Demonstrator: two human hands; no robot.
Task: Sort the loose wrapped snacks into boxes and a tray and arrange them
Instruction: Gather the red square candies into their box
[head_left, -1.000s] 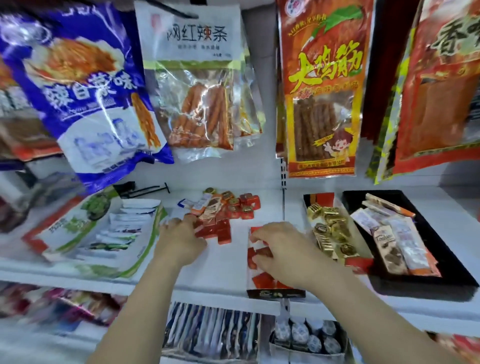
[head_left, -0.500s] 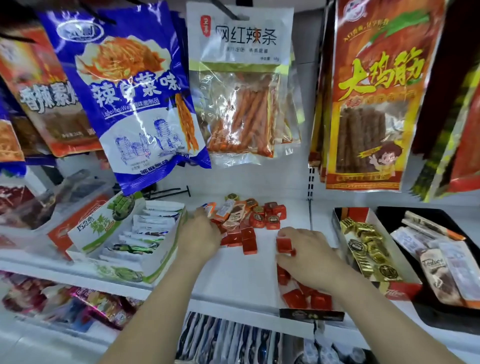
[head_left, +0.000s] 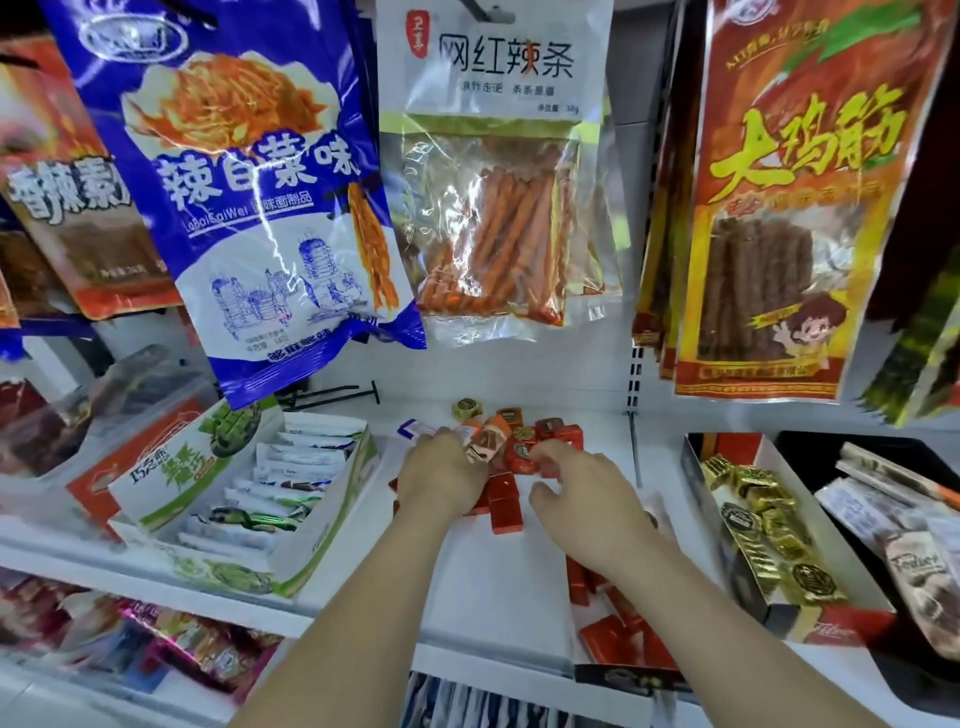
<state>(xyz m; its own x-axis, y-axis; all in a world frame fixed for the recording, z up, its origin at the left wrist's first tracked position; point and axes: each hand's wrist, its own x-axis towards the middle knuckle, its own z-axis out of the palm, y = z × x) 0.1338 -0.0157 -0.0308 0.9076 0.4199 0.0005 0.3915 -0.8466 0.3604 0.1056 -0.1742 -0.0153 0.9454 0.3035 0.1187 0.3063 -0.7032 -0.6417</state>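
Observation:
A pile of loose wrapped snacks (head_left: 511, 434), red, orange and gold, lies at the back of the white shelf (head_left: 498, 587). My left hand (head_left: 441, 480) sits on the pile's left side, fingers curled down over red wrapped cubes (head_left: 504, 506). My right hand (head_left: 579, 493) reaches into the pile from the right. Its fingertips touch a red snack and its thumb stays apart. Under my right forearm a narrow box (head_left: 623, 675) holds red cubes. Right of it stand a box of gold-wrapped snacks (head_left: 763, 525) and a black tray (head_left: 893, 691) of long bars.
A green-and-white box (head_left: 244, 499) of white sachets stands at the left on the shelf. Big snack bags hang on pegs above, the blue one (head_left: 244, 197) lowest over the left box. A lower shelf with more packets shows at the bottom.
My right hand has left the box of red cubes and moved back and left to the loose pile. My left hand has stayed on the pile. The view has shifted left.

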